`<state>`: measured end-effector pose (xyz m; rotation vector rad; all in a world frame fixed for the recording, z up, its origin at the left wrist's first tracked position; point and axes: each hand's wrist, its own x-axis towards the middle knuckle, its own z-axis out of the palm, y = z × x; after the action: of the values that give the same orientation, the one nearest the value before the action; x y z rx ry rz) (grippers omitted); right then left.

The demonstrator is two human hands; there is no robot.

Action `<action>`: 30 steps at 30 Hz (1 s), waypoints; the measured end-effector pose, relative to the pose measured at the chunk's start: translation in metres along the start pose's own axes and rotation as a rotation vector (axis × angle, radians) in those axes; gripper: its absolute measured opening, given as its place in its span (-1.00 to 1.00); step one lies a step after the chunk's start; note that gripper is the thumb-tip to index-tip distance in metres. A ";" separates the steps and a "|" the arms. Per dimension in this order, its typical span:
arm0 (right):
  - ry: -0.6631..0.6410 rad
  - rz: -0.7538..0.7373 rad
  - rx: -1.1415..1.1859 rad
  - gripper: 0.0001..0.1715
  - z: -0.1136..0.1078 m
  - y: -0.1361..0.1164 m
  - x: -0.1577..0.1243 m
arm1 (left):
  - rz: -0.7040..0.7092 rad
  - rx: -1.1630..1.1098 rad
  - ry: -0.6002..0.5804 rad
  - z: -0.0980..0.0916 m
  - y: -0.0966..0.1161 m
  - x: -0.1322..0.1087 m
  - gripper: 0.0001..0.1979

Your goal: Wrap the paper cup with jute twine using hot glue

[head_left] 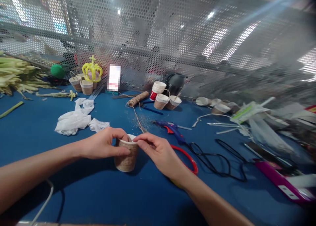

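A small paper cup wrapped in brown twine (125,157) stands on the blue table (98,193) just in front of me. My left hand (103,143) grips its left side, thumb across the front and fingers curled over the rim. My right hand (158,150) pinches at the cup's right rim, where a strand of twine (138,119) runs back to a twine spool (137,99).
A blue glue gun (172,128) with a black cord (217,160) and red-handled scissors (189,158) lie to the right. White lace scraps (74,120) lie left. Finished wrapped cups (164,101), a yellow crown ornament (92,71), green leaves (17,74) and a perforated metal screen (158,38) are behind.
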<state>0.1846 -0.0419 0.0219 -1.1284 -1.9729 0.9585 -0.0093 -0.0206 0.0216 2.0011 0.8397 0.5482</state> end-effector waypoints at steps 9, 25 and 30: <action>0.015 0.008 -0.079 -0.79 -0.005 -0.004 -0.004 | 0.039 -0.053 -0.006 0.003 -0.005 0.001 -0.84; -0.026 -0.096 -0.150 -0.81 0.004 -0.005 -0.003 | 0.068 0.197 0.089 0.004 0.013 0.002 -0.93; -0.008 -0.131 -0.205 -0.83 0.005 -0.007 -0.005 | 0.047 0.232 0.151 0.009 0.017 0.002 -0.94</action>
<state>0.1792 -0.0505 0.0246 -1.0900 -2.1605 0.7067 0.0040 -0.0312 0.0317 2.2153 0.9878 0.6605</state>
